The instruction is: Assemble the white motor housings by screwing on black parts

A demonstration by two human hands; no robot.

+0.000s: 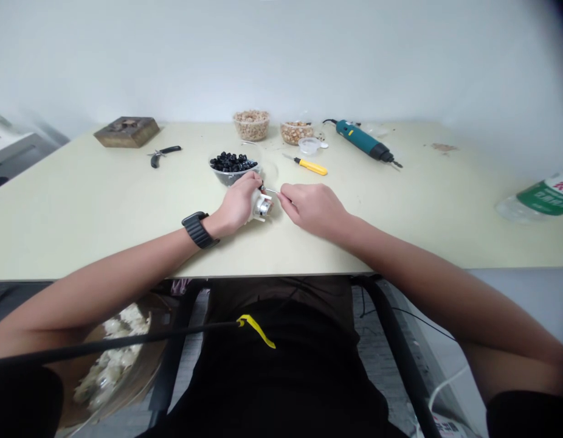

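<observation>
My left hand (239,201), with a black watch on its wrist, is closed around a small white plastic part with a silver motor-like cylinder (264,207) sticking out of it. My right hand (314,207) is closed in a pinch on a thin metal rod (271,191). The rod's far end meets something small and dark by my left fingertips; its tip is hidden. Just behind my left hand stands a clear bowl (229,178) full of small black caps (232,162).
Behind lie a yellow-handled screwdriver (312,166), a teal power tool (362,141), black-handled pliers (165,153) and a wooden block (126,132). Two tubs (251,128) of small tan pieces stand near the wall. A plastic bottle (543,198) lies at right. The table's front edge (281,275) is close.
</observation>
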